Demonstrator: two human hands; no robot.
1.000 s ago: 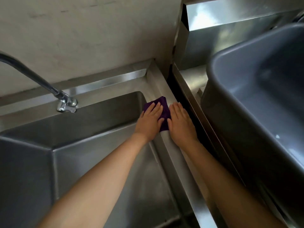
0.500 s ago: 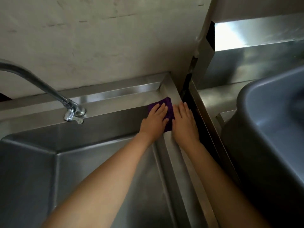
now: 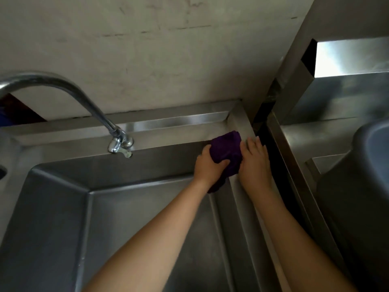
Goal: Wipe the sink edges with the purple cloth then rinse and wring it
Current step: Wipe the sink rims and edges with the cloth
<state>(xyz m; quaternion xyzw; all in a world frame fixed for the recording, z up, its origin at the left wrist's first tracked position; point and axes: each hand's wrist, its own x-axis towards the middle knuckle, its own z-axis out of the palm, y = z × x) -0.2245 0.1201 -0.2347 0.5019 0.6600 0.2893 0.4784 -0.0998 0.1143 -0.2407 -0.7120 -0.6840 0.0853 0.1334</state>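
Note:
The purple cloth (image 3: 226, 147) is bunched up at the back right corner of the steel sink (image 3: 126, 218), partly hanging over the inner wall. My left hand (image 3: 207, 167) grips the cloth from the left, fingers curled under its lower fold. On the sink's right edge (image 3: 242, 127), my right hand (image 3: 255, 163) lies with its fingers pressed against the cloth's right side. A curved chrome tap (image 3: 117, 142) stands on the back rim, to the left of the hands; no water runs from it.
A pale stained wall (image 3: 168, 49) rises behind the sink. A dark gap (image 3: 271, 154) separates the sink from a steel counter (image 3: 315, 135) on the right, where a grey plastic tub (image 3: 370, 148) stands.
The cloth lay flat under both hands before; now it is gathered into a bunch with my left hand closed around it. The view has tilted up toward the wall and tap.

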